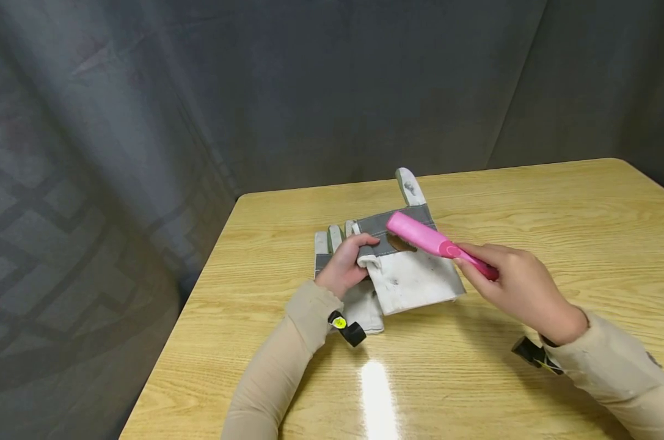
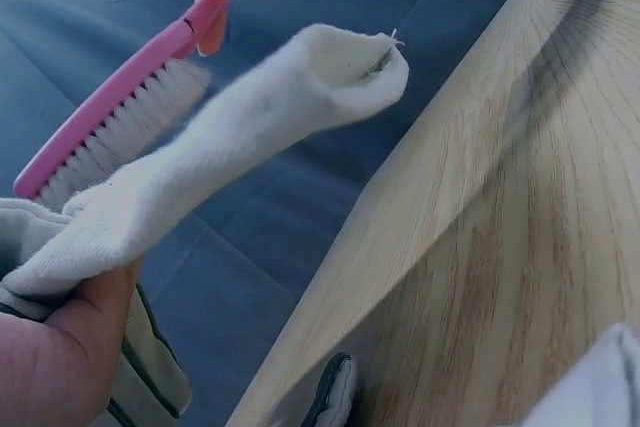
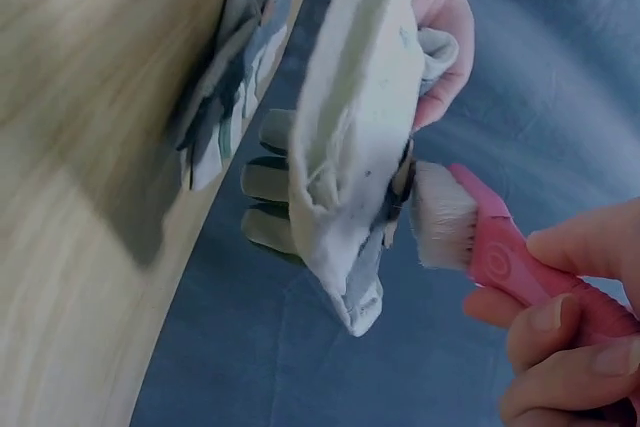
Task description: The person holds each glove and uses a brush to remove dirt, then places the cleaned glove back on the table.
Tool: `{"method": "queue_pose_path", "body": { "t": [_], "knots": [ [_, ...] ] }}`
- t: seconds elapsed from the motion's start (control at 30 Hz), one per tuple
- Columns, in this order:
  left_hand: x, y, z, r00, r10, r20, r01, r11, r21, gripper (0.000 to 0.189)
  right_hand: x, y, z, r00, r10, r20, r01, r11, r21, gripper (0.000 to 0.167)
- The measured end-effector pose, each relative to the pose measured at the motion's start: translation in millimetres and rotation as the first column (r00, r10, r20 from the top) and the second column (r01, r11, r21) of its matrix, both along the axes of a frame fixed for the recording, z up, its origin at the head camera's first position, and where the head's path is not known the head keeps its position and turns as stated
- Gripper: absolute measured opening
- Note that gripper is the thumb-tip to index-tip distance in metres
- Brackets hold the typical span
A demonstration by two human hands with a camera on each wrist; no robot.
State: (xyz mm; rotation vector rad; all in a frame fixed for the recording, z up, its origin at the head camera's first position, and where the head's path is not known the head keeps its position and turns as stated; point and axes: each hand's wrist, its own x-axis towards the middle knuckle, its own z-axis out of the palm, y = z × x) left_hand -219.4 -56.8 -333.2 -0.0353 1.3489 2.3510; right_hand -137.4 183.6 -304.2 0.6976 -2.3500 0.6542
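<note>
A grey and white work glove (image 1: 414,284) is held up above the table by my left hand (image 1: 345,263), thumb on its upper face near the cuff. My right hand (image 1: 521,284) grips the handle of a pink brush (image 1: 419,235) with white bristles (image 3: 445,217). The bristles face the glove's grey band, right beside a brown patch (image 1: 399,243). In the left wrist view, the white cuff (image 2: 240,127) hangs with its opening to the right. A second glove (image 1: 361,310) lies on the table, partly hidden under the left hand and the held glove.
The wooden table (image 1: 277,244) has its far edge behind the gloves. Dark grey cloth (image 1: 364,91) hangs behind and to the left. A bright light reflection lies on the table's near part.
</note>
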Motion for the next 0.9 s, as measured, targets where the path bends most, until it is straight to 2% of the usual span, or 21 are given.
{"method": "queue_pose_path", "body": {
  "t": [0.2,0.37,0.7,0.9],
  "knots": [
    [-2.1,-1.8,-0.6,0.999,0.035,0.008,-0.035,0.999,-0.014,0.022,0.0,2.1,0.4,1.000,-0.026,0.018,0.025,0.999,0.026,0.023],
    [-3.2,-3.1,-0.3,0.999,0.035,0.012,-0.035,0.999,-0.013,0.031,0.0,5.1,2.9,0.998,-0.045,0.042,0.043,0.998,0.054,0.025],
    [-3.8,-3.7,0.1,0.998,0.053,0.025,-0.053,0.999,-0.013,0.021,-0.1,8.1,7.3,0.993,-0.072,0.090,0.064,0.994,0.088,0.025],
    [-3.0,-2.6,-0.6,0.999,0.045,0.029,-0.045,0.999,-0.007,0.016,0.6,6.9,6.9,0.997,-0.066,0.043,0.064,0.997,0.039,0.026]
  ]
}}
